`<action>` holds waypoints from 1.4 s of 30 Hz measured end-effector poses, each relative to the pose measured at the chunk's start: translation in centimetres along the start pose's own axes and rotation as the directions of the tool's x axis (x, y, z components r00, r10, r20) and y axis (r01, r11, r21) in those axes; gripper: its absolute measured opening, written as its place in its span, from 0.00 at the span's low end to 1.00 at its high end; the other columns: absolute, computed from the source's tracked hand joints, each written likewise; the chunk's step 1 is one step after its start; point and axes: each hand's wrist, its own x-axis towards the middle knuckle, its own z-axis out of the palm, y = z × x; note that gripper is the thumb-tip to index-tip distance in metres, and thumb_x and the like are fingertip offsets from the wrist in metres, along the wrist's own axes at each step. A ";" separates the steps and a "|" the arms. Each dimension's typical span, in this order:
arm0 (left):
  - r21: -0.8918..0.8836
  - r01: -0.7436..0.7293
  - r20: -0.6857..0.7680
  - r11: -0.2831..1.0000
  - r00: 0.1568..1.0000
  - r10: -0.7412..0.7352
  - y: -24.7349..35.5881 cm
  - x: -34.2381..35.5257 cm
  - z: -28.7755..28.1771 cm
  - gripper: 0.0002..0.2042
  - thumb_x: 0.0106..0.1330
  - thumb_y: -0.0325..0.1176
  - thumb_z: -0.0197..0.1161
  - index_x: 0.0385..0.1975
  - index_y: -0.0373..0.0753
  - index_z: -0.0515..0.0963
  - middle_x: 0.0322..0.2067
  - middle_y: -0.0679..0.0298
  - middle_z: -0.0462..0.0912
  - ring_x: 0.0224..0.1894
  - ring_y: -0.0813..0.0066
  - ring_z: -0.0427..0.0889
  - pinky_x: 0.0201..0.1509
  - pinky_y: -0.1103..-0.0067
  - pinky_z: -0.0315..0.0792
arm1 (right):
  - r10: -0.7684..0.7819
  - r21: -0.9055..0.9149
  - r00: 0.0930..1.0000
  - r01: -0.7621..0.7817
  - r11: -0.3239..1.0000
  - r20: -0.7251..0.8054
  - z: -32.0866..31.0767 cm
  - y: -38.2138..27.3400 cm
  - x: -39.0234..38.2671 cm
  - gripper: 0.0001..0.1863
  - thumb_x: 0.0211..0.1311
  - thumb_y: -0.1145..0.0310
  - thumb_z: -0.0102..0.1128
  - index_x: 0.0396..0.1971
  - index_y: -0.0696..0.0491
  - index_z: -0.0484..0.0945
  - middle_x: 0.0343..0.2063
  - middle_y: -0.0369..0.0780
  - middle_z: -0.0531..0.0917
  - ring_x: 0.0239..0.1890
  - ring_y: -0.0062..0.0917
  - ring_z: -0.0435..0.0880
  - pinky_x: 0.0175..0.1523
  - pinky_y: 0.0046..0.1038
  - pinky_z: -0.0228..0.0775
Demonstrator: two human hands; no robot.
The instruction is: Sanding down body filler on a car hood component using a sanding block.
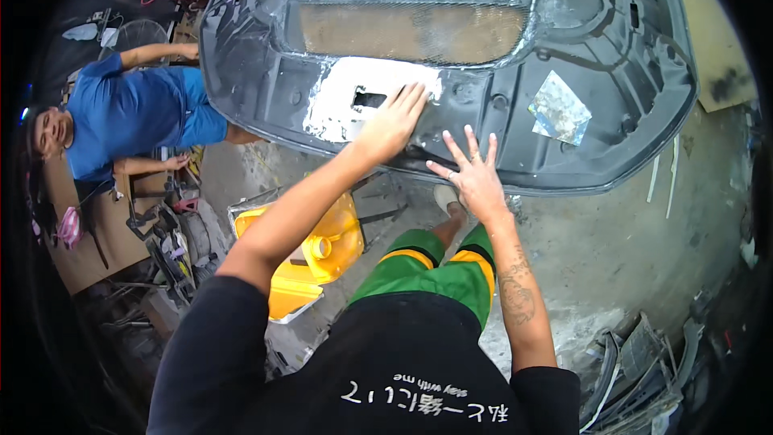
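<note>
In front of me lies a large dark grey car hood (266, 101), its ribbed underside facing up. A white patch of filler or paint (342, 80) covers part of its near middle, around a small rectangular slot (369, 100). My left hand (393, 122) lies on the patch's right side, fingers stretched and close together; whether something thin is under the palm is hidden. My right hand (477, 173) rests with spread fingers on the hood's near edge and holds nothing. A mottled, smeared sheet (560, 109) lies on the hood to the right.
At the left, a person in blue (141, 117) stands with one hand at the hood's edge. A yellow plastic container (326, 246) sits on the floor by my left leg. Scrap car parts (644, 366) are piled at lower right. Two thin white strips (663, 177) hang below the hood.
</note>
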 end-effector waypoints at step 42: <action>-0.049 0.042 -0.164 0.998 0.985 -0.050 -0.7 2.8 0.7 0.29 0.60 0.23 0.56 0.64 0.22 0.68 0.69 0.42 0.67 0.74 0.49 0.64 0.79 0.60 0.55 | 0.032 -0.164 0.999 -0.025 0.986 0.042 0.4 -0.9 0.7 0.36 0.57 0.70 0.61 0.65 0.19 0.75 0.79 0.34 0.54 0.81 0.46 0.45 0.76 0.70 0.33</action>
